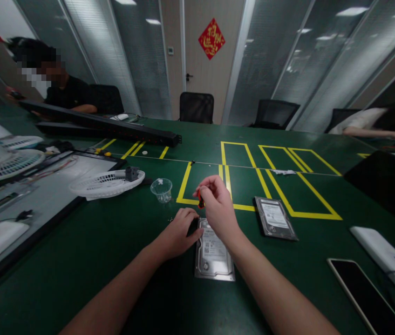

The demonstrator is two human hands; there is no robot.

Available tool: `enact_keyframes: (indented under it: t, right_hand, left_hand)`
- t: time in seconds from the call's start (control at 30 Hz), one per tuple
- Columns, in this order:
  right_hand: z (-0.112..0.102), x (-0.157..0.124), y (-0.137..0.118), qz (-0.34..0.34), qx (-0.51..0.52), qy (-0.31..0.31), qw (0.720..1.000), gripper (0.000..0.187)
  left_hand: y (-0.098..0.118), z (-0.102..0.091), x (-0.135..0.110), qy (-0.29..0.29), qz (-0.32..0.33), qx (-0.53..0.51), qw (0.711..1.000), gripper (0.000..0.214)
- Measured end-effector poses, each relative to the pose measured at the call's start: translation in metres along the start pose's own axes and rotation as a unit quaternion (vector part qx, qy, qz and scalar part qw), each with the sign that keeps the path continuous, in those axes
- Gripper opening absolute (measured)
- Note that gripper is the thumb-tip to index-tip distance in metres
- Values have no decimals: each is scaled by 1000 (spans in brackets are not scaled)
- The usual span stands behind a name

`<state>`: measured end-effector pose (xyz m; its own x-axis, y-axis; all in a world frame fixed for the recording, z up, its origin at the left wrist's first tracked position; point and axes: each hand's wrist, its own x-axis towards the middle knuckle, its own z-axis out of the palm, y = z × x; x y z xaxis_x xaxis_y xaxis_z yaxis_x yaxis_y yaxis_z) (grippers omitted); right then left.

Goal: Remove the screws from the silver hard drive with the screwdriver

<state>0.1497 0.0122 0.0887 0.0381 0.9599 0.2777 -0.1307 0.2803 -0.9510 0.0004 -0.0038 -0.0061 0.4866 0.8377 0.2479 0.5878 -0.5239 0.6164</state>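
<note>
A silver hard drive (pixel 214 255) with a white label lies flat on the green table in front of me. My left hand (pixel 180 232) grips its far left corner, thumb on the label side and fingers bent round the edge. Above the drive's far end, my right hand (pixel 216 204) is closed around a small red-and-black screwdriver (pixel 200 201), held upright. Its tip is hidden near my left fingertips. A second hard drive (pixel 275 217) rests to the right. Just beyond my left hand stands a clear plastic cup (pixel 161 190), with tiny pieces on the table near it.
White fan grilles (pixel 106 184) and a large flat panel (pixel 44 200) take up the left side. A phone (pixel 365 295) and a white power bank (pixel 386 256) lie at the right. Yellow tape (pixel 318 216) marks rectangles across the table. Two people sit at the far sides.
</note>
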Motion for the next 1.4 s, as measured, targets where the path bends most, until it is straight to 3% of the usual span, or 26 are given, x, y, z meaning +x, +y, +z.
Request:
enact_keyframes:
  t: [0.63, 1.4]
  right_hand:
    - [-1, 0, 3, -3, -22, 10, 1000, 8]
    - [-1, -3, -2, -16, -23, -20, 999, 4]
  left_hand:
    - [1, 0, 0, -3, 6, 1, 1000, 27]
    - [4, -2, 0, -4, -5, 1, 1000, 26]
